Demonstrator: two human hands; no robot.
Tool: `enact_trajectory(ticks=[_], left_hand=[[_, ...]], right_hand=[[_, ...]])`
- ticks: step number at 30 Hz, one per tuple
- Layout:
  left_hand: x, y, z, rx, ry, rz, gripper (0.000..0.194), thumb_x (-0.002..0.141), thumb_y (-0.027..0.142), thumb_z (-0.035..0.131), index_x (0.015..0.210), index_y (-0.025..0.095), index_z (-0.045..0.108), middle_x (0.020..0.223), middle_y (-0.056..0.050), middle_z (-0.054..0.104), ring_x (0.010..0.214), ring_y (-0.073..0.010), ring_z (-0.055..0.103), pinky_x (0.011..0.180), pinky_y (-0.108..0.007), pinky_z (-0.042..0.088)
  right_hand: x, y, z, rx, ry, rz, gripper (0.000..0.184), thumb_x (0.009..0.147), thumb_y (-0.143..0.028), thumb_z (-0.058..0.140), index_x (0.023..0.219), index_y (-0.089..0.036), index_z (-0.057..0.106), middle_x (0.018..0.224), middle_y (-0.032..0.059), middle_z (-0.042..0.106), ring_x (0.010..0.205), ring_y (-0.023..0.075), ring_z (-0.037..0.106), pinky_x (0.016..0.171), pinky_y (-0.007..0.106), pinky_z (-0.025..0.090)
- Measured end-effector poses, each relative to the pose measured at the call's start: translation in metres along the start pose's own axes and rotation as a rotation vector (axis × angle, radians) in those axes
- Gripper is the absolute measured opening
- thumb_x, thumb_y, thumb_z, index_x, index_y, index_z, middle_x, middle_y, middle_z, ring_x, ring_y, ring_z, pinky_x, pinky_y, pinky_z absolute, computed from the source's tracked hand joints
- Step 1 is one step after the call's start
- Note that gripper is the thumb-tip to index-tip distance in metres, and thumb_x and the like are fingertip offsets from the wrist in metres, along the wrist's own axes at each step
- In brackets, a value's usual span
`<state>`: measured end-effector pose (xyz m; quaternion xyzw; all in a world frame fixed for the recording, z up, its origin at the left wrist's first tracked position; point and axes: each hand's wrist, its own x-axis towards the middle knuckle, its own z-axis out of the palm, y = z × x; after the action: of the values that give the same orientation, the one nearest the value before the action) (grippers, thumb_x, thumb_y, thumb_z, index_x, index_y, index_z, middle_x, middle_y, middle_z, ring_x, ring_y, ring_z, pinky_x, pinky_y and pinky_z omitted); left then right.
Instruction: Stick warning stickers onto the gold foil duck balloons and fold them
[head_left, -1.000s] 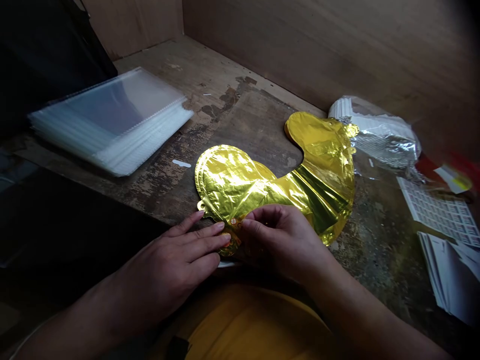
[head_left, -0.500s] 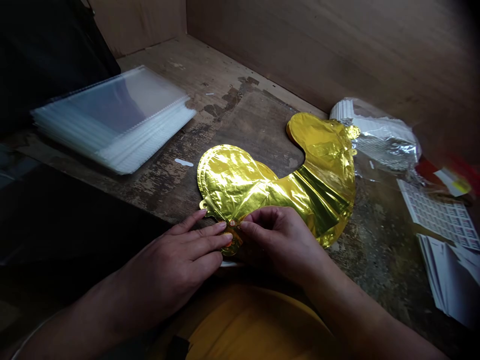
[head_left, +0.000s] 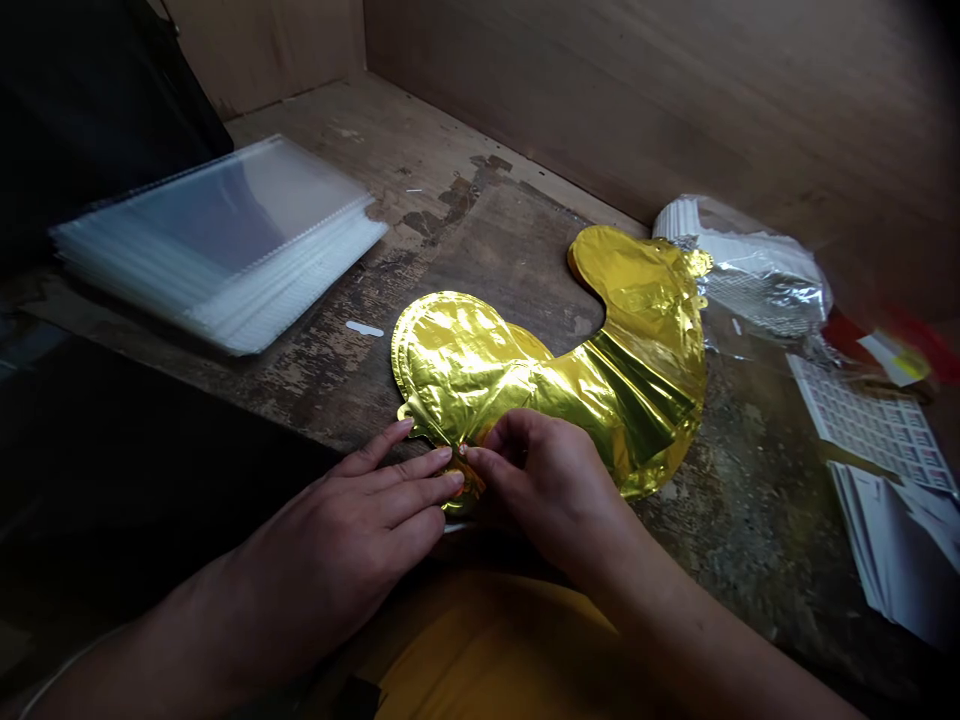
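Observation:
A flat gold foil balloon [head_left: 480, 370], crinkled and curved like a crescent, lies on the worn wooden bench [head_left: 480, 230]. Its rounded end faces me and its narrower end curves to the far right. My left hand [head_left: 352, 530] presses its fingertips against the balloon's lower edge near a small foil tab. My right hand [head_left: 540, 480] pinches the foil beside those fingertips. Together the hands hide most of the balloon's lower tip.
A stack of transparent plastic bags [head_left: 217, 240] lies at the left. To the right are a crumpled silver foil packet [head_left: 757, 275], a sheet of small printed labels [head_left: 862, 420], and a pile of white papers [head_left: 885, 540]. Wooden walls rise behind the bench.
My right hand has moved left, closer to my left hand, and now covers more of the balloon's lower tip. The view has shifted slightly.

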<state>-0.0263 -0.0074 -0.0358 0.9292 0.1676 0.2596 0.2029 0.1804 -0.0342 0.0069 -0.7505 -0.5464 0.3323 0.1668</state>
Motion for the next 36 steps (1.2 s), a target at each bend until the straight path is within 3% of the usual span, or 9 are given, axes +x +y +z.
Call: enact_trajectory(ticks=[4, 7, 12, 15, 18, 24, 28, 32, 36], left_hand=[[0.001, 0.002, 0.001, 0.037, -0.022, -0.004, 0.023, 0.093, 0.005, 0.048, 0.103, 0.018, 0.065, 0.125, -0.001, 0.069, 0.13, -0.0153, 0.053, 0.125, -0.036, 0.012], [0.001, 0.003, 0.002, 0.046, -0.012, -0.016, 0.021, 0.092, 0.004, 0.05, 0.098, 0.018, 0.065, 0.124, -0.002, 0.07, 0.127, -0.0167, 0.056, 0.124, -0.039, 0.016], [0.0, 0.002, 0.005, 0.007, 0.017, -0.044, 0.021, 0.09, 0.004, 0.052, 0.101, 0.019, 0.063, 0.121, -0.001, 0.071, 0.125, -0.0168, 0.058, 0.124, -0.039, 0.017], [-0.002, 0.002, 0.003, -0.031, -0.022, -0.068, 0.02, 0.091, 0.008, 0.052, 0.102, 0.02, 0.064, 0.125, -0.002, 0.069, 0.126, -0.0165, 0.057, 0.123, -0.039, 0.02], [-0.009, 0.005, -0.001, -0.042, 0.03, -0.119, 0.02, 0.088, 0.006, 0.053, 0.095, 0.02, 0.065, 0.127, -0.004, 0.065, 0.126, -0.0177, 0.055, 0.119, -0.038, 0.03], [-0.015, 0.01, -0.011, -0.031, 0.07, -0.227, 0.02, 0.086, 0.007, 0.055, 0.093, 0.023, 0.065, 0.116, -0.005, 0.062, 0.118, -0.0207, 0.056, 0.112, -0.042, 0.04], [-0.009, 0.014, -0.013, -0.047, 0.111, -0.24, 0.018, 0.087, 0.008, 0.054, 0.091, 0.022, 0.064, 0.111, -0.006, 0.061, 0.11, -0.0208, 0.057, 0.099, -0.037, 0.048], [-0.004, 0.019, -0.016, -0.036, 0.104, -0.252, 0.017, 0.087, 0.009, 0.055, 0.091, 0.022, 0.064, 0.115, -0.007, 0.058, 0.112, -0.0212, 0.056, 0.094, -0.035, 0.05], [0.005, 0.02, -0.021, 0.002, 0.064, -0.203, 0.016, 0.085, 0.01, 0.057, 0.088, 0.022, 0.066, 0.13, -0.007, 0.053, 0.122, -0.0253, 0.051, 0.102, -0.041, 0.046]], right_hand=[[0.0, -0.001, 0.0, -0.292, 0.226, -0.107, 0.039, 0.076, -0.048, 0.072, 0.094, -0.021, 0.051, 0.082, 0.0044, 0.066, 0.066, 0.0205, 0.06, 0.055, 0.028, 0.036], [0.009, 0.004, 0.003, -0.399, 0.252, -0.12, 0.035, 0.081, -0.053, 0.066, 0.088, -0.022, 0.051, 0.081, 0.0032, 0.065, 0.063, 0.0204, 0.058, 0.054, 0.028, 0.034], [0.01, 0.013, -0.002, -0.405, 0.442, -0.34, 0.011, 0.094, -0.022, 0.049, 0.092, -0.018, 0.058, 0.085, 0.008, 0.066, 0.07, 0.0203, 0.06, 0.061, 0.032, 0.045], [-0.006, 0.016, -0.004, -0.35, 0.259, -0.733, 0.017, 0.093, -0.02, 0.054, 0.108, -0.015, 0.063, 0.107, 0.0121, 0.068, 0.095, 0.0222, 0.063, 0.083, 0.036, 0.053], [-0.02, 0.023, 0.004, -0.375, 0.12, -0.887, 0.028, 0.092, -0.021, 0.061, 0.119, -0.016, 0.063, 0.122, 0.0116, 0.068, 0.11, 0.0247, 0.062, 0.097, 0.042, 0.052], [-0.019, 0.029, 0.006, -0.283, 0.18, -0.878, 0.031, 0.093, -0.009, 0.051, 0.118, -0.016, 0.067, 0.12, 0.0119, 0.07, 0.11, 0.0239, 0.066, 0.098, 0.041, 0.053], [-0.01, 0.018, -0.009, -0.074, 0.054, -0.576, 0.015, 0.091, -0.019, 0.058, 0.088, -0.019, 0.073, 0.086, 0.0048, 0.074, 0.079, 0.0172, 0.068, 0.072, 0.027, 0.054], [0.002, 0.014, -0.017, 0.173, -0.032, -0.281, 0.028, 0.081, -0.034, 0.071, 0.063, -0.018, 0.058, 0.06, -0.0037, 0.052, 0.057, 0.0111, 0.049, 0.053, 0.022, 0.038], [0.015, 0.019, -0.023, 0.384, -0.215, -0.176, 0.045, 0.081, -0.05, 0.067, 0.057, -0.019, 0.044, 0.055, -0.0072, 0.033, 0.051, 0.0076, 0.03, 0.047, 0.021, 0.026]])
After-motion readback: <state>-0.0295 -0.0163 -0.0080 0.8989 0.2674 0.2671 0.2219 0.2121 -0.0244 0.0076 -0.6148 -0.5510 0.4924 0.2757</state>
